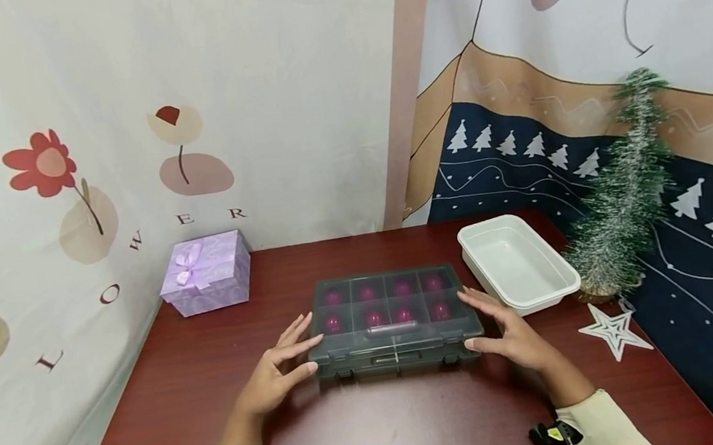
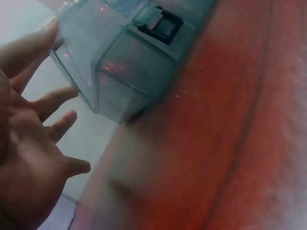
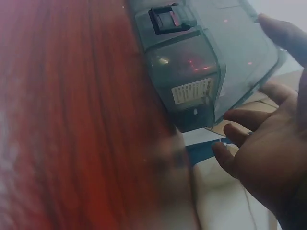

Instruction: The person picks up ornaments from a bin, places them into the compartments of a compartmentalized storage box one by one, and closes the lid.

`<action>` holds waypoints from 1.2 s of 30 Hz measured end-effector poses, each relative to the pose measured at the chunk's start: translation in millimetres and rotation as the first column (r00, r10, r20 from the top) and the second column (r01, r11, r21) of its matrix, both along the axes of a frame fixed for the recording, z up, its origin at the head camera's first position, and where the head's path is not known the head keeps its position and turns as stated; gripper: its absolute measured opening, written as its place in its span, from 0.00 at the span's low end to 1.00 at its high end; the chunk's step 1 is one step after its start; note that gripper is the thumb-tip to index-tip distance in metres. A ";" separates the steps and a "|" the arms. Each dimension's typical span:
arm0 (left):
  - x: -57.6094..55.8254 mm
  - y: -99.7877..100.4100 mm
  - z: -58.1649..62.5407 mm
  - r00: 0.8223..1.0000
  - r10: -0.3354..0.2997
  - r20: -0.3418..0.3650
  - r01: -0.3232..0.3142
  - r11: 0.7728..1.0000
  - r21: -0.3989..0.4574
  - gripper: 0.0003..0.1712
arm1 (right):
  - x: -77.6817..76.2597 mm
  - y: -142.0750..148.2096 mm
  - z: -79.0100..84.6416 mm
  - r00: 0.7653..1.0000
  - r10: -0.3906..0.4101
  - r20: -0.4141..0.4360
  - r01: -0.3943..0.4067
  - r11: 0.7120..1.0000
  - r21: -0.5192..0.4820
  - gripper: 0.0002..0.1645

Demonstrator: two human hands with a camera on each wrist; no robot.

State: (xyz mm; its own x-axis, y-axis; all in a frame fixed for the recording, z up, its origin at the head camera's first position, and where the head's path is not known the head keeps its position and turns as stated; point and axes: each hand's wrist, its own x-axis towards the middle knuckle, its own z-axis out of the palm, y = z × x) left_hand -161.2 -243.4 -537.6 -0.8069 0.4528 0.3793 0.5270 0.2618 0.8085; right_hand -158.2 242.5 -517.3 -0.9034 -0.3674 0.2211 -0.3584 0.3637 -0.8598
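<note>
A dark translucent divided storage case (image 1: 344, 345) lies on the table with its lid down. Through the lid show several round magenta-red objects (image 1: 375, 319), one in each compartment. My left hand (image 1: 268, 383) is at the case's left side, fingers spread and mostly straight. On the opposite side my right hand (image 1: 516, 336) has its thumb by the front corner and its fingers along the right edge. In the left wrist view a black latch (image 2: 161, 24) sits on the case's front. A white label (image 3: 192, 91) is on the case's end in the right wrist view.
Behind and right of the case stands a white plastic tub (image 1: 520, 266). A tinsel tree (image 1: 625, 199) and a white star ornament (image 1: 614, 329) are at the table's right edge. A lilac gift box (image 1: 207, 276) with a bow sits at the back left of the brown table (image 1: 380, 425).
</note>
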 end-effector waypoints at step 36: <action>2.1 26.5 -20.9 0.968 0.053 -0.244 -0.077 0.993 -0.087 0.22 | 0.9 -14.3 -32.5 0.906 0.127 -0.404 -0.188 0.976 -0.114 0.25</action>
State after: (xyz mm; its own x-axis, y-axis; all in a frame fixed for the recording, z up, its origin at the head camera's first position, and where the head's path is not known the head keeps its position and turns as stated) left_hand -159.1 -216.9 -558.5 -0.7258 0.4459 0.5238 0.6825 0.3718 0.6293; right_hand -157.3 228.2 -549.9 -0.6657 -0.4336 0.6073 -0.7190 0.1549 -0.6775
